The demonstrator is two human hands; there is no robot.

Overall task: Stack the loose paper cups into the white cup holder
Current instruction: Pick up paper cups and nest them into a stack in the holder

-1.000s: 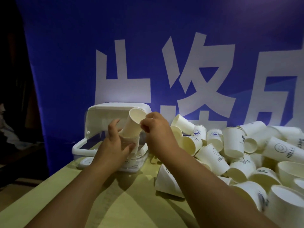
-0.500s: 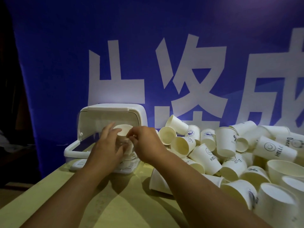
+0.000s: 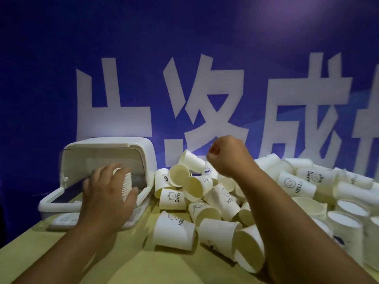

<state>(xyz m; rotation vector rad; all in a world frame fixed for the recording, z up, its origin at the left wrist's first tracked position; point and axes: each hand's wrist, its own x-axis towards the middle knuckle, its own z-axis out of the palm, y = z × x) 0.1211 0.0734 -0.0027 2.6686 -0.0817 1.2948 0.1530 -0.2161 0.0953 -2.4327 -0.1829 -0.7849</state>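
Tabletop (image 3: 102,263), tan, runs under both forearms. Loose paper cups (image 3: 217,218) lie heaped on its right side, most tipped over, some printed HELLO or Bear. Left of the heap, the left hand (image 3: 106,193) wraps fingers and thumb round a stack of nested cups (image 3: 125,179) inside the white cup holder (image 3: 49,203), under its raised lid (image 3: 106,146). Farther right, the right hand (image 3: 227,156) hangs above the heap, curled into a fist, holding nothing visible. A blue banner (image 3: 184,48) with white characters fills the back.

Open tabletop (image 3: 114,263) front-left; loose cups (image 3: 174,232) heaped right, just beside cup holder (image 3: 149,173); raised lid (image 3: 106,146) overhangs tray (image 3: 49,203).
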